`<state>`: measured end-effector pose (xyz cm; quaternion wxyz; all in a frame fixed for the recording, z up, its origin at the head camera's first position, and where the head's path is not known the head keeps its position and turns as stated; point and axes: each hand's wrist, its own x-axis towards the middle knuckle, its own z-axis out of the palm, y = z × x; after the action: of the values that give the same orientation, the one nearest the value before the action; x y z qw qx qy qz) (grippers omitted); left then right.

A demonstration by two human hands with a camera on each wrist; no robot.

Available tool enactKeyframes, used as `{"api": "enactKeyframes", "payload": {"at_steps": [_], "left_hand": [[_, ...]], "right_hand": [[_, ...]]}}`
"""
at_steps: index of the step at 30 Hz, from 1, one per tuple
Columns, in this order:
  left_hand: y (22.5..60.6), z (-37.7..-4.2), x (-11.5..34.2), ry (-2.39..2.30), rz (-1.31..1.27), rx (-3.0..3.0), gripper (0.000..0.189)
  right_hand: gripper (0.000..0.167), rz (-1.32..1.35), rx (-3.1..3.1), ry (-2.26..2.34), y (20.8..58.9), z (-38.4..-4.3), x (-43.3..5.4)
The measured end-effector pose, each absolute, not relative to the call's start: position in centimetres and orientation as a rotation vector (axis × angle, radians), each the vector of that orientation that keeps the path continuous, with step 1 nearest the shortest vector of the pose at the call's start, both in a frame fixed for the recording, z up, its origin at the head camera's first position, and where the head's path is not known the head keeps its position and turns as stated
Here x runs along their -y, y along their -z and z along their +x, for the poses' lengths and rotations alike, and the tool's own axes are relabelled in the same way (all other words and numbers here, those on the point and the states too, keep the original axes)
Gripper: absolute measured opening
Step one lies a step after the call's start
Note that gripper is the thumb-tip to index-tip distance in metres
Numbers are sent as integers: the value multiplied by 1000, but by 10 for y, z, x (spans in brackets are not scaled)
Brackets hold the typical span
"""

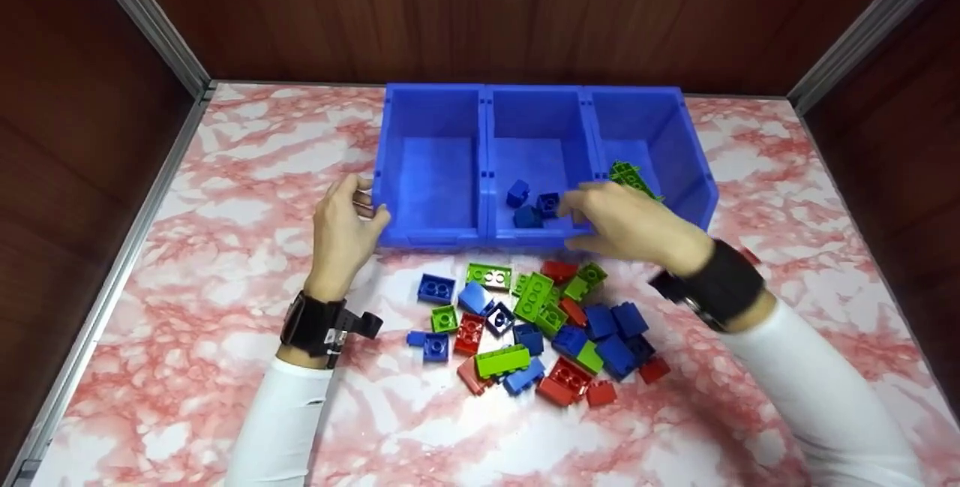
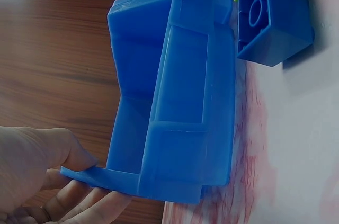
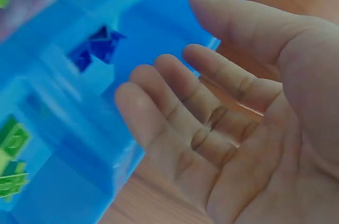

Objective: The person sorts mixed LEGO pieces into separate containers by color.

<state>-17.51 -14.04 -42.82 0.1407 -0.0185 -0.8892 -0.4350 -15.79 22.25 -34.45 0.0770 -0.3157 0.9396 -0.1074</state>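
My left hand (image 1: 345, 217) grips the side wall of the left blue bin (image 1: 381, 164), thumb on one face and fingers on the other, as the left wrist view shows. Three such bins stand joined in a row. Over the front of the middle bin (image 1: 529, 153) hovers my right hand (image 1: 630, 220); its palm is bare and its fingers (image 3: 140, 110) are loosely extended in the right wrist view. A few blue bricks (image 1: 527, 217) lie in the middle bin. Green bricks (image 1: 634, 178) are in the right bin (image 1: 675, 134), partly hidden behind the right hand.
In front of the bins, a loose pile of red, green and blue toy bricks (image 1: 532, 296) covers part of the marbled tabletop (image 1: 225, 307). Dark wood panels (image 1: 480, 14) enclose the back and sides, with metal rails (image 1: 150, 22) at the corners.
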Motion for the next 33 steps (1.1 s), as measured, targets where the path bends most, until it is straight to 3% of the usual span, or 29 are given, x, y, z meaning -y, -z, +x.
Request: {"api": "enactKeyframes", "payload": {"at_steps": [14, 33], "left_hand": [[429, -176, 140, 1260, -51, 2580, 30], [428, -175, 140, 1248, -53, 2563, 30]], "right_hand": [[22, -899, -2760, 502, 395, -106, -285], [27, -727, -2705, 463, 418, -83, -290]]}}
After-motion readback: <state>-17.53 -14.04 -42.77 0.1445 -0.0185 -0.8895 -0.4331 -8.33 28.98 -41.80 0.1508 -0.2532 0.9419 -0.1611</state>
